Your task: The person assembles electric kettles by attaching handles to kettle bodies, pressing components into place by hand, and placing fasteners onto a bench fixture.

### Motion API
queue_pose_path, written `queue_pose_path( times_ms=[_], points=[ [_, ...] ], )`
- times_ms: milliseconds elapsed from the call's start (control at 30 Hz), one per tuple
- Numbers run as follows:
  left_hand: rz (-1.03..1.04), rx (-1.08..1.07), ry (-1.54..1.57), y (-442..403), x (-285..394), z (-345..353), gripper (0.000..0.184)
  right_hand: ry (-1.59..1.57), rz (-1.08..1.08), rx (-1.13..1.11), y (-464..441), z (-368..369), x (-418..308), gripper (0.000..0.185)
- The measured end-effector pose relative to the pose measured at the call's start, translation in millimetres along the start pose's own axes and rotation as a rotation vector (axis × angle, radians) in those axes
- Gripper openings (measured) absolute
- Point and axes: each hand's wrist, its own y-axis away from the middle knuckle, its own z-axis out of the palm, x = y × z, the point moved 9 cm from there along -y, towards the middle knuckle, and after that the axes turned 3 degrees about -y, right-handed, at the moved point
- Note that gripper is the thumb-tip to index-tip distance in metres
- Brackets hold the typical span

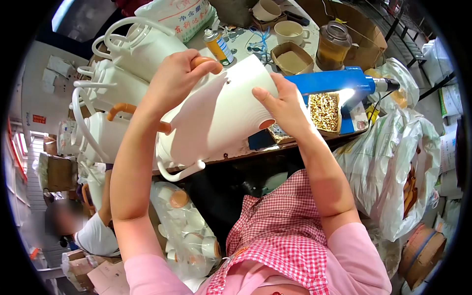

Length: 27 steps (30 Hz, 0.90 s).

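The left hand [181, 74] is curled tight around the brown handle [210, 65] of a white pot [216, 115]; the right hand [286, 105] pinches one end of the pot, thumb on its side; the pot is held tipped at the edge of the surface [311, 43], near a blue machine [329, 80]; a box of gold bits [324, 112] sits close to the right hand.

Sack [182, 19] toward the surface's [311, 43] far edge, 净含量 in dark print, 东利达 in red below, spray can [219, 46] beside it, label print too small to read, red wall sign [39, 119], lettering illegible
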Motion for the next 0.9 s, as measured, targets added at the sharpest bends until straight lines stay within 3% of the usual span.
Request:
queue_pose_path(
  times_ms=[300,367,733,900],
  points=[
    [0.054,-0.051,0.075,14.7,20.2,4.7,0.027,0.053,0.04,0.035,1.9,-2.8,2.8,0.047],
    [0.047,-0.062,0.078,15.1,21.6,5.6,0.028,0.138,-0.041,0.049,0.0,-4.6,2.9,0.049],
    [0.061,-0.119,-0.008,12.4,28.0,13.0,0.029,0.047,0.048,0.019,1.9,-2.5,-0.9,0.048],
    [0.119,-0.053,-0.447,16.2,49.2,11.2,0.032,0.08,-0.028,0.025,-3.1,-2.6,1.4,0.047]
  ],
)
